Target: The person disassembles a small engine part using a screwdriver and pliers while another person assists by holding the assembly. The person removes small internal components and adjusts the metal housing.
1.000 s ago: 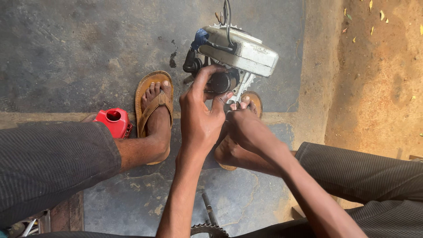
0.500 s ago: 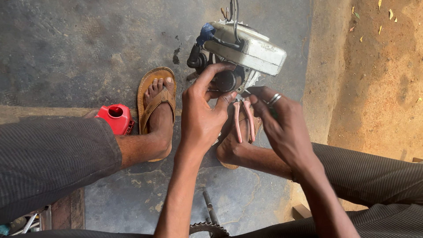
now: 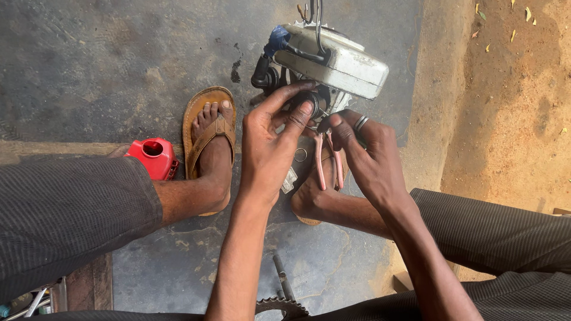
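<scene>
A small engine with a dirty white housing [image 3: 348,62] stands on the concrete floor between my feet. My left hand [image 3: 269,145] reaches up to it, thumb and fingers pinched on a black round part [image 3: 313,104] under the housing. My right hand [image 3: 370,156], a ring on one finger, holds pink-handled pliers [image 3: 329,167] just right of the left hand, jaws pointing up at the same part and hidden behind my fingers. A small metal ring [image 3: 300,155] lies on the floor below my hands.
My left foot in a brown sandal [image 3: 207,128] rests left of the engine, with a red plastic container [image 3: 153,156] beside it. A toothed sprocket [image 3: 281,307] lies near the bottom edge. Sandy ground [image 3: 511,101] lies beyond the concrete edge on the right.
My right hand has come out from beside the left hand and shifted right, bringing the pink pliers into view. The left hand stays on the black part.
</scene>
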